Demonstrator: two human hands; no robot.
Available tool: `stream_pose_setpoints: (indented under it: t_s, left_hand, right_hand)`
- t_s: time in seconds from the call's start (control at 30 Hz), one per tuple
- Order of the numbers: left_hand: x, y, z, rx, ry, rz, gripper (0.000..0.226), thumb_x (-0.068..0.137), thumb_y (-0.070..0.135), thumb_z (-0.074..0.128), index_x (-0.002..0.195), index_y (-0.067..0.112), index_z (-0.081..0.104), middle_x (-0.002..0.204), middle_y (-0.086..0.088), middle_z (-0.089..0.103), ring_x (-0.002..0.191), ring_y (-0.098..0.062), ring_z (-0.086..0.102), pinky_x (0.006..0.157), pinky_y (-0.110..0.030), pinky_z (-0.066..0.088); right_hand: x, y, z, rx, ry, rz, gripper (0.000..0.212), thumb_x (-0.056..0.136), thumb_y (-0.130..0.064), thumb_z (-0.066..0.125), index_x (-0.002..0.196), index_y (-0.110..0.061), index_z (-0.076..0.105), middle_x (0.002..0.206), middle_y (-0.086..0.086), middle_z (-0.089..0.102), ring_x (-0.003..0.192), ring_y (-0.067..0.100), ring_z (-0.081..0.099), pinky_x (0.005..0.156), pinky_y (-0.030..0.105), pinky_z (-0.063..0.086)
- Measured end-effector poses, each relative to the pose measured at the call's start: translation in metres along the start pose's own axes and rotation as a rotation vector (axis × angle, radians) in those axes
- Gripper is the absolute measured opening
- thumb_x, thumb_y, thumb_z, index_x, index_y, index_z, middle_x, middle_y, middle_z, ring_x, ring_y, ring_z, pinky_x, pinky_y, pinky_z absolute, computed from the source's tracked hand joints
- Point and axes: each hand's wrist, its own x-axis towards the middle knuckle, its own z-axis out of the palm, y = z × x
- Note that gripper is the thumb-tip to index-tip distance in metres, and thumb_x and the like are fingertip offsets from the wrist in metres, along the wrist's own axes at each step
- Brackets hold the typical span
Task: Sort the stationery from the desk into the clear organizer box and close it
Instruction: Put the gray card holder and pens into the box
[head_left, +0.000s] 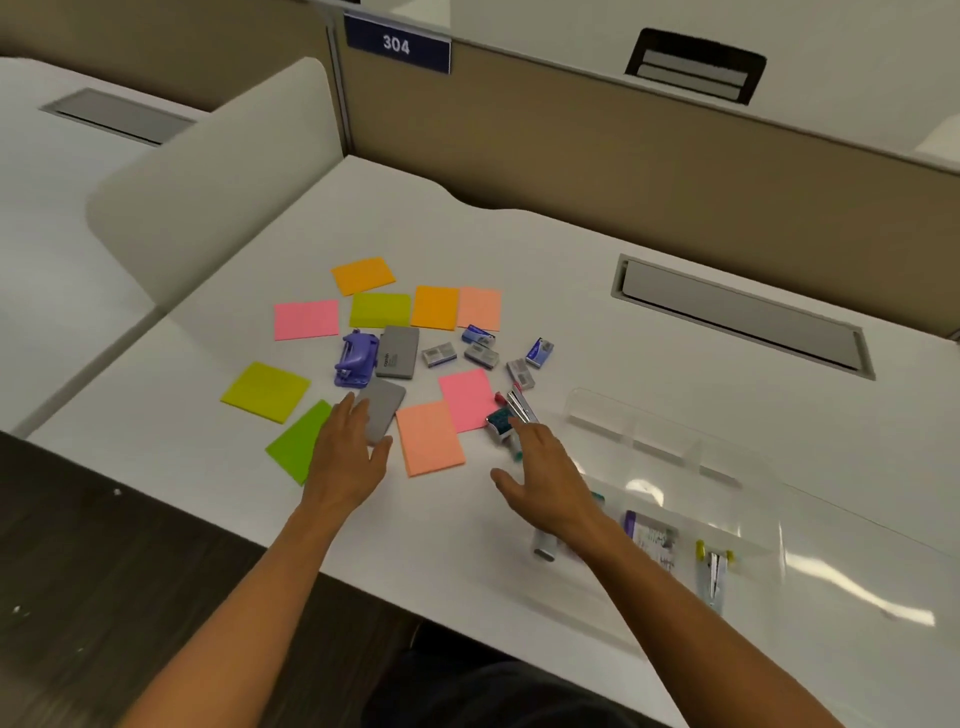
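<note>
The clear organizer box (675, 447) lies open at the right of the white desk (545, 260), holding a yellow stapler (712, 574) and a purple-labelled packet (652, 535). Several coloured sticky-note pads lie spread out, among them a salmon pad (430, 439) and a pink pad (467, 399). My left hand (350, 457) hovers open, fingertips over a grey flat case (384, 410). My right hand (545, 475) is open, its fingertips touching a teal and pink stapler pile (511, 415). A purple hole punch (355, 358), a second grey case (398, 352) and several small staple boxes (483, 353) lie beyond.
A beige partition (571, 156) with a "304" sign (397, 45) stands behind the desk. A grey cable hatch (737, 317) sits at the back right. A white divider (208, 182) rises at the left. The dark floor (104, 571) shows below the desk's front edge.
</note>
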Motion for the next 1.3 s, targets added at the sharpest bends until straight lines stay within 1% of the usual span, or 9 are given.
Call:
stream_pose_setpoints:
  t_s: [0.1,0.2,0.27,0.4,0.6,0.7,0.97,1.13,1.3]
  left_hand:
    - [0.011,-0.005,-0.003,0.024,0.023,0.034,0.061,0.089,0.024,0.064,0.142,0.005,0.039,0.146,-0.017,0.041,0.13,-0.034,0.041,0.106,-0.047,0.04]
    - [0.022,-0.009,0.0,0.209,0.006,-0.001,0.058,0.09,0.031,0.059,0.14,0.008,0.039,0.147,-0.018,0.04,0.135,-0.033,0.038,0.116,-0.053,0.016]
    - [0.028,-0.011,0.003,0.322,-0.031,-0.053,0.061,0.093,0.038,0.053,0.143,0.007,0.035,0.152,-0.019,0.033,0.142,-0.031,0.029,0.117,-0.054,0.001]
    - [0.032,-0.011,0.008,0.41,-0.06,-0.075,0.064,0.094,0.041,0.048,0.145,0.006,0.03,0.154,-0.018,0.031,0.143,-0.029,0.027,0.117,-0.057,-0.001]
    - [0.034,-0.007,0.007,0.463,-0.091,-0.082,0.077,0.088,0.055,0.053,0.145,0.008,0.029,0.15,-0.013,0.038,0.145,-0.025,0.025,0.114,-0.058,-0.006]
    - [0.035,-0.005,0.005,0.462,-0.065,-0.075,0.073,0.085,0.051,0.061,0.14,0.01,0.037,0.144,-0.013,0.046,0.143,-0.028,0.029,0.115,-0.059,-0.004]
    - [0.034,-0.007,-0.002,0.285,0.081,0.041,0.06,0.074,0.029,0.073,0.127,0.013,0.049,0.118,-0.009,0.061,0.117,-0.028,0.054,0.118,-0.055,0.001]
    - [0.026,-0.003,-0.005,0.112,0.206,0.147,0.062,0.077,0.031,0.073,0.13,0.013,0.045,0.121,-0.008,0.061,0.115,-0.027,0.057,0.117,-0.056,0.0]
    - [0.017,0.006,-0.005,0.026,0.212,0.148,0.076,0.076,0.037,0.076,0.138,0.012,0.041,0.132,-0.01,0.052,0.127,-0.027,0.047,0.117,-0.058,0.003]
  right_hand:
    - [0.019,-0.004,-0.007,0.06,0.007,0.021,0.072,0.092,-0.039,0.06,0.152,-0.024,0.023,0.155,0.001,0.033,0.138,0.021,0.039,0.109,0.036,0.037]
    - [0.038,-0.007,-0.012,-0.052,0.056,0.079,0.068,0.091,-0.028,0.06,0.151,-0.021,0.029,0.146,0.006,0.046,0.13,0.026,0.046,0.108,0.041,0.037]
    - [0.05,-0.008,-0.014,-0.188,0.069,0.17,0.067,0.088,-0.026,0.058,0.149,-0.021,0.03,0.138,0.008,0.053,0.126,0.031,0.048,0.111,0.051,0.028]
    - [0.068,-0.01,-0.012,-0.309,-0.008,0.258,0.069,0.085,-0.028,0.063,0.147,-0.019,0.033,0.138,0.008,0.051,0.131,0.03,0.045,0.116,0.062,0.002]
    - [0.079,-0.01,-0.006,-0.437,-0.071,0.242,0.043,0.087,-0.024,0.063,0.127,-0.014,0.05,0.118,0.006,0.06,0.119,0.025,0.055,0.113,0.067,-0.007]
    - [0.081,-0.012,-0.004,-0.43,-0.055,0.237,0.027,0.092,-0.024,0.06,0.117,-0.015,0.056,0.106,0.004,0.065,0.112,0.022,0.059,0.115,0.066,-0.004]
    - [0.086,-0.008,-0.009,-0.441,-0.008,0.25,0.017,0.082,-0.017,0.065,0.095,-0.018,0.053,0.086,0.001,0.065,0.096,0.024,0.065,0.117,0.059,0.007]
    - [0.08,-0.008,-0.022,-0.389,0.121,0.205,0.029,0.086,-0.02,0.059,0.114,-0.017,0.055,0.092,0.005,0.071,0.089,0.027,0.065,0.115,0.05,0.021]
    - [0.064,-0.002,-0.045,-0.034,0.193,0.191,0.048,0.084,-0.027,0.064,0.13,-0.018,0.054,0.116,0.002,0.071,0.097,0.027,0.066,0.091,0.04,0.048]
